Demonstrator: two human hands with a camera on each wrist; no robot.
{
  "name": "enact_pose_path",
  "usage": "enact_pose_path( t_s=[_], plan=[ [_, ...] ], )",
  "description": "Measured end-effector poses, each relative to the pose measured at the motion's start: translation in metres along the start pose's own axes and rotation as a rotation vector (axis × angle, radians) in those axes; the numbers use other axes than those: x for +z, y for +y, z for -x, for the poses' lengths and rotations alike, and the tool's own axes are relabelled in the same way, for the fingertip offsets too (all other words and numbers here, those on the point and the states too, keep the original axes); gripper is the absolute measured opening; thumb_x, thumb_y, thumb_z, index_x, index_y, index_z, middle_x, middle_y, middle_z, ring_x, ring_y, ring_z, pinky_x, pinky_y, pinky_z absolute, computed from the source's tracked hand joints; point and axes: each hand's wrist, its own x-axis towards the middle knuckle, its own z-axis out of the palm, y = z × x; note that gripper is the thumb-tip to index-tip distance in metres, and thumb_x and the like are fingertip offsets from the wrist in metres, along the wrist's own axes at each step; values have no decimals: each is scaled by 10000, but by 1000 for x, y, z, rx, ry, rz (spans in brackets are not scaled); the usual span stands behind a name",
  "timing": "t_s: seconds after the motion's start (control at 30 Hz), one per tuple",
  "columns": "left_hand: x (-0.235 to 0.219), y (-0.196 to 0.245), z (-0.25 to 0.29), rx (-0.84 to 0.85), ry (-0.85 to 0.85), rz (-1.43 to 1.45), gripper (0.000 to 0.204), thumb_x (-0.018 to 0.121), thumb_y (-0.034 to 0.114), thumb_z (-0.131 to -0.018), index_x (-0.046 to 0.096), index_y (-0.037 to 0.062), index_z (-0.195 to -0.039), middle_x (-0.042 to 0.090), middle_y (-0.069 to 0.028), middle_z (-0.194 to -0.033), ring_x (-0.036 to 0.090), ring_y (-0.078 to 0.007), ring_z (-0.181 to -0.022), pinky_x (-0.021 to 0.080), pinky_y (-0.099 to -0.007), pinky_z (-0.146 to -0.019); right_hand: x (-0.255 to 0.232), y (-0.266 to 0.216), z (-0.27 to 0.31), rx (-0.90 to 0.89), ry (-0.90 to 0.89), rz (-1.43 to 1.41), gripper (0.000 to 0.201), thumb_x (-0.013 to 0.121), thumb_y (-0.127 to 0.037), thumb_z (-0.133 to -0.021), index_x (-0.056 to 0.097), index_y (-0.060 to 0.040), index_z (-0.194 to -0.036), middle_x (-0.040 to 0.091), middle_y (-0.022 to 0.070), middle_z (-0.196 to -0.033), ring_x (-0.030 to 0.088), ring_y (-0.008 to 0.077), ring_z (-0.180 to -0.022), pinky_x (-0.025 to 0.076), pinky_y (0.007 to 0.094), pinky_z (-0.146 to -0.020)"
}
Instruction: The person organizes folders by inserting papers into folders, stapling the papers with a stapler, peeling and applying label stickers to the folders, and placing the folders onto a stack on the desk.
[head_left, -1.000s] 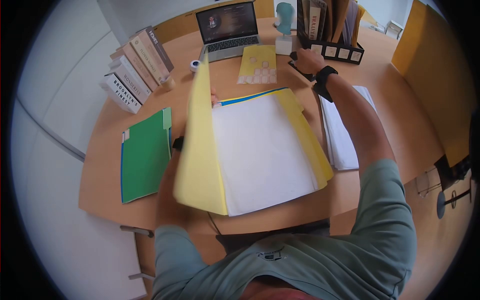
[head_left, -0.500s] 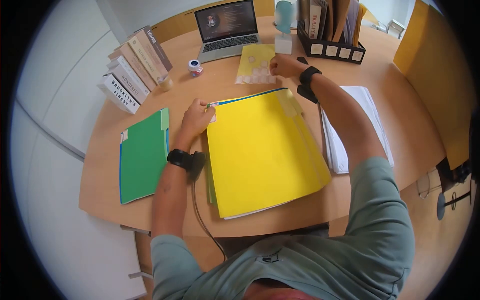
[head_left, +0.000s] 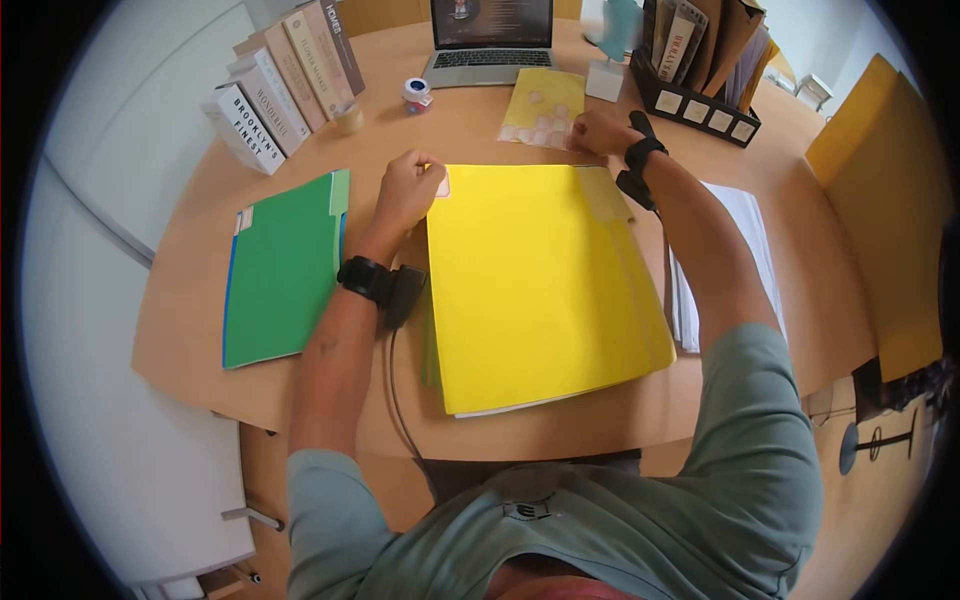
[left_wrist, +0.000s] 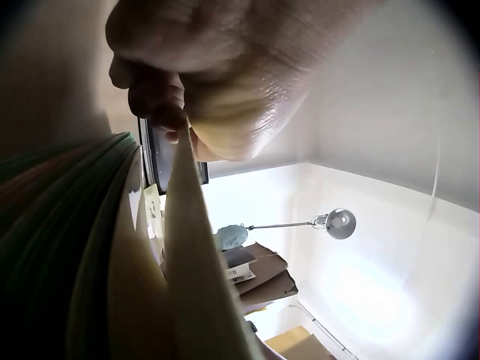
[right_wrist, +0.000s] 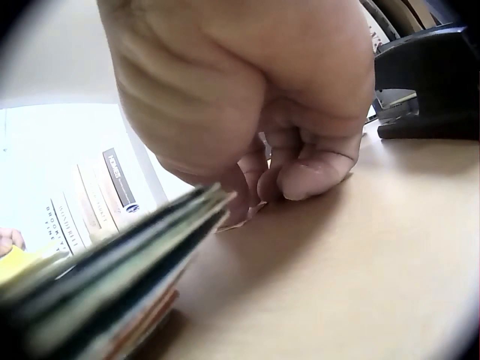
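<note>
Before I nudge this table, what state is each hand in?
Left hand: holding the yellow folder by its far-left corner.
Right hand: closed, apparently pinching the edge of the sticker sheet.

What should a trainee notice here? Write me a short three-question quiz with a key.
1. True or false: from the person's side, the green folder lies to the left of the yellow folder.
2. Multiple choice: what does the left hand hold? a) a book; b) the yellow folder's upper left corner; c) the laptop.
3. Short answer: which hand is at the sticker sheet?

Key: 1. True. 2. b. 3. The right hand.
</note>
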Motion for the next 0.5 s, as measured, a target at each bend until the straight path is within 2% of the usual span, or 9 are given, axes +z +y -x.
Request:
enact_pose_path(
  t_s=[0.13,0.2,0.23,0.3,0.37,0.43,0.5],
  plan=[
    [-2,8,2,-110,-7,305,179,568,135,-921,631,-32,-939,630,-33,-843,593,-93,-765,462,-233,-689,5,1,-9,-56,86,129,181,633,-176,-835,640,5,-820,632,164,-730,591,242,-654,453,348,-602],
    [-2,8,1,-138,-7,414,183,567,141,-929,635,-28,-939,628,-25,-850,586,-92,-776,459,-234,-704,3,-11,-8,-61,198,49,198,635,-176,-837,628,21,-821,631,175,-739,587,244,-651,455,352,-611],
    [-1,8,1,-142,-7,462,188,571,147,-930,639,-29,-932,624,-20,-843,574,-88,-767,452,-236,-700,-1,-28,-3,-62,253,9,206,637,-176,-838,622,29,-821,631,180,-744,585,245,-650,457,355,-616],
    [-1,7,1,-137,-13,523,191,569,156,-941,636,-23,-947,622,-18,-851,575,-90,-768,457,-238,-705,-20,-80,11,-194,212,-11,223,604,-200,-865,665,8,-916,682,200,-841,661,347,-780,503,404,-684],
    [-3,8,1,-123,-39,533,188,554,164,-961,623,-8,-991,629,-27,-882,601,-100,-788,483,-237,-723,-20,-126,23,-451,180,-288,289,643,-251,-856,650,24,-946,681,198,-833,663,339,-763,509,391,-681],
    [0,14,2,-133,-44,629,187,551,180,-970,610,6,-1008,626,-25,-881,603,-100,-779,481,-232,-709,-25,-173,45,-534,98,-316,373,696,-302,-846,609,32,-987,680,149,-874,646,244,-784,502,329,-717],
    [2,19,2,-142,-56,695,179,547,186,-977,594,19,-1021,623,-23,-880,606,-102,-770,484,-232,-695,-16,-199,51,-562,40,-202,394,707,-313,-833,612,29,-1004,676,163,-878,645,246,-780,495,353,-698]
  ],
)
